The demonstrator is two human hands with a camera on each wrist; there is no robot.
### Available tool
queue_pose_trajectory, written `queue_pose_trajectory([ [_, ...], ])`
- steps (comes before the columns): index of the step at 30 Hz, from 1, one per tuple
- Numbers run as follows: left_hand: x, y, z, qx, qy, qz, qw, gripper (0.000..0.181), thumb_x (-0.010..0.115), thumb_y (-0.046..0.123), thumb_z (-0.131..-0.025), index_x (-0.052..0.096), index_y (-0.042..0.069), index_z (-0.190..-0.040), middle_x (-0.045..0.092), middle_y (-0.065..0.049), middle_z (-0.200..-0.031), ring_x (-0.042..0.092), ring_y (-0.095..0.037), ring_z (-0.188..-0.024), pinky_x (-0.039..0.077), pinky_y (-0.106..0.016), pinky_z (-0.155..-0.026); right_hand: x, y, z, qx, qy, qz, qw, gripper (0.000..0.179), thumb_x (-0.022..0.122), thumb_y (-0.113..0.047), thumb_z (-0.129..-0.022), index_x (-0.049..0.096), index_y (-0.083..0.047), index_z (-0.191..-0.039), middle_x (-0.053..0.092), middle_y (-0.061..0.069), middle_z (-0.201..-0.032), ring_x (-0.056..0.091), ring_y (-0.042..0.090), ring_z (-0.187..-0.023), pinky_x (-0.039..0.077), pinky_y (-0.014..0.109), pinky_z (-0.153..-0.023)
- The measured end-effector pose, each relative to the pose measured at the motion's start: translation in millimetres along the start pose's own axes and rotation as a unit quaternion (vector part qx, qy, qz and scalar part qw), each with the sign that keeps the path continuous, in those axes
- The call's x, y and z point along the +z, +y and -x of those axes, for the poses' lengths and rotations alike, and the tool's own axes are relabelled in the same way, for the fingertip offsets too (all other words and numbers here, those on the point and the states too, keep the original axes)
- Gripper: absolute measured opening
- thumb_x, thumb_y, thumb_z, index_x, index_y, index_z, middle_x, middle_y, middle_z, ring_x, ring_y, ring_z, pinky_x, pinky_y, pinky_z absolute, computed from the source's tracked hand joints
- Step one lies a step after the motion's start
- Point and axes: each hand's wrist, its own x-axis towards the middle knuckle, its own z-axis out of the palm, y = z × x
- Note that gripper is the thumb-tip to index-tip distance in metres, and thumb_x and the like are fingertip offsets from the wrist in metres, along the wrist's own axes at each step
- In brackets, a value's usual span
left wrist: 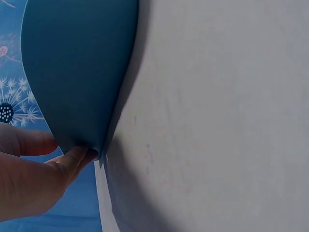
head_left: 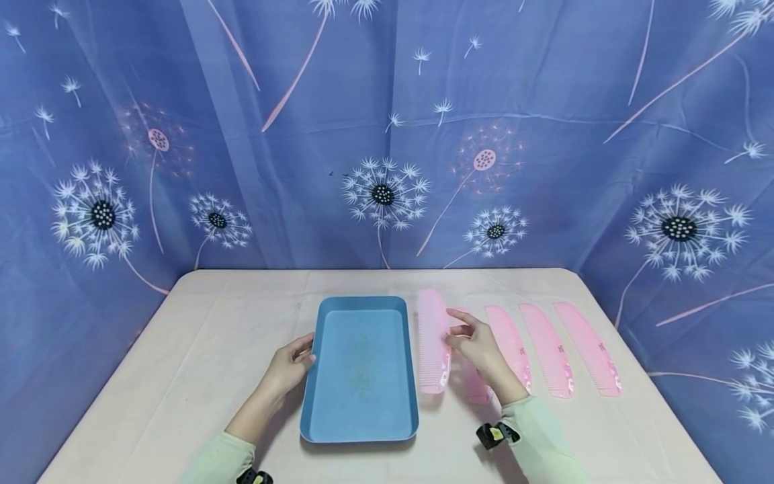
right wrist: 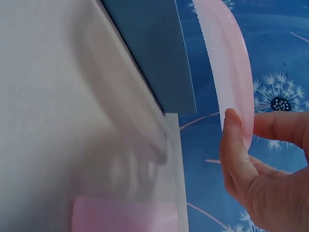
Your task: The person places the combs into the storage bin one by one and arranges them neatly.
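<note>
A pink comb (head_left: 432, 343) is pinched along its spine by my right hand (head_left: 480, 346), raised over the table just right of the blue tray. In the right wrist view the comb (right wrist: 231, 63) stands upright between thumb and fingers, its teeth facing the tray wall (right wrist: 149, 48). My left hand (head_left: 290, 366) holds the left side of the shallow blue tray (head_left: 307, 403), whose inside shows no objects. Seen from the left wrist, the fingers of the left hand (left wrist: 43, 179) grip the tray's edge (left wrist: 82, 87).
Right of the held comb, several more pink combs lie in a slanted row, among them a middle comb (head_left: 547, 349) and the rightmost comb (head_left: 589, 349). My right hand partly covers the nearest one. A pale cloth covers the table (head_left: 199, 376); a blue dandelion-print curtain (head_left: 290, 202) hangs behind.
</note>
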Motion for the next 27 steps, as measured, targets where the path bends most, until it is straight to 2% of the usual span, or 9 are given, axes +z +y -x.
queue_pose_trajectory([
  [9,0.9,-0.7,-2.3,-0.012,0.008,-0.013,0.9998,0.049,0.049,0.003,-0.095,0.040,-0.001,-0.143,0.043,-0.027,-0.142,0.046,-0.041,-0.128,0.046,-0.043,-0.101,12.6,-2.1,0.5,-0.012,-0.016,-0.029,0.9994,0.059,0.061,0.011,-0.079,0.050,0.001,-0.136,0.062,0.017,-0.093,0.061,0.012,-0.074,0.057,0.022,-0.063],
  [14,1.3,-1.0,-3.1,-0.015,0.011,-0.013,0.9998,0.049,0.049,0.004,-0.095,0.040,0.000,-0.143,0.043,-0.026,-0.143,0.046,-0.041,-0.128,0.045,-0.044,-0.101,21.0,-3.4,2.7,-0.020,-0.028,-0.035,0.9988,0.058,0.062,0.010,-0.079,0.051,0.001,-0.136,0.062,0.017,-0.092,0.062,0.013,-0.074,0.058,0.024,-0.064],
  [20,3.3,-3.4,-1.8,-0.018,0.014,-0.020,0.9995,0.048,0.049,0.004,-0.096,0.041,0.002,-0.143,0.044,-0.025,-0.142,0.046,-0.041,-0.128,0.044,-0.048,-0.102,30.1,-3.7,5.5,-0.019,-0.036,-0.046,0.9981,0.058,0.063,0.010,-0.080,0.051,0.001,-0.135,0.061,0.017,-0.091,0.063,0.015,-0.071,0.061,0.034,-0.065],
  [27,3.1,-2.8,-1.1,-0.012,0.016,-0.019,0.9996,0.047,0.049,0.003,-0.096,0.042,0.002,-0.143,0.044,-0.026,-0.142,0.045,-0.042,-0.128,0.043,-0.050,-0.102,42.6,-5.4,6.3,-0.027,-0.047,-0.053,0.9971,0.058,0.063,0.009,-0.080,0.051,0.000,-0.136,0.063,0.019,-0.092,0.064,0.016,-0.072,0.061,0.032,-0.062],
])
